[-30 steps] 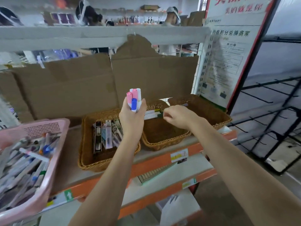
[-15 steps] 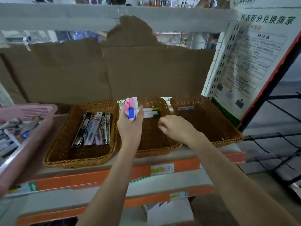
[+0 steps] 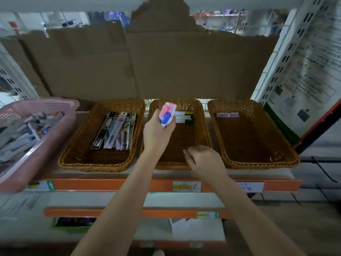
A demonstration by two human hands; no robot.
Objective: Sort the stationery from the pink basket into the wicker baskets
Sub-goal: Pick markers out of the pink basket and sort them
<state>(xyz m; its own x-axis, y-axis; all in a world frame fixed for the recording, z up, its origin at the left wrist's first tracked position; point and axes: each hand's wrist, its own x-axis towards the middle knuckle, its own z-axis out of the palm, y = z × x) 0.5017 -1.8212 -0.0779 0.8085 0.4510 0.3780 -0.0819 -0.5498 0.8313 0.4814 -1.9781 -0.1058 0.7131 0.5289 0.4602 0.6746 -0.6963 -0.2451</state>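
Note:
My left hand (image 3: 156, 134) grips a bundle of markers (image 3: 167, 114) with pink, blue and white caps, held over the middle wicker basket (image 3: 205, 137). That basket holds a few green-and-white markers (image 3: 183, 117) at its far end. My right hand (image 3: 204, 160) hovers over the basket's front rim with loosely curled fingers and nothing in it. The left wicker basket (image 3: 77, 154) contains several flat packaged pens (image 3: 115, 131). Two small erasers (image 3: 227, 114) lie at the back of the right wicker basket (image 3: 258, 145). The pink basket (image 3: 46, 137) at far left is full of mixed stationery.
The baskets sit on a shelf with an orange front edge (image 3: 110, 183). Brown cardboard (image 3: 147, 67) forms the back wall. A perforated white panel with a poster (image 3: 304, 71) stands at the right. A lower shelf (image 3: 129, 213) shows beneath.
The view tilted down and closer to the shelf. My left hand with the markers moved over the middle basket. My right hand drew back from the green markers to the basket's front rim.

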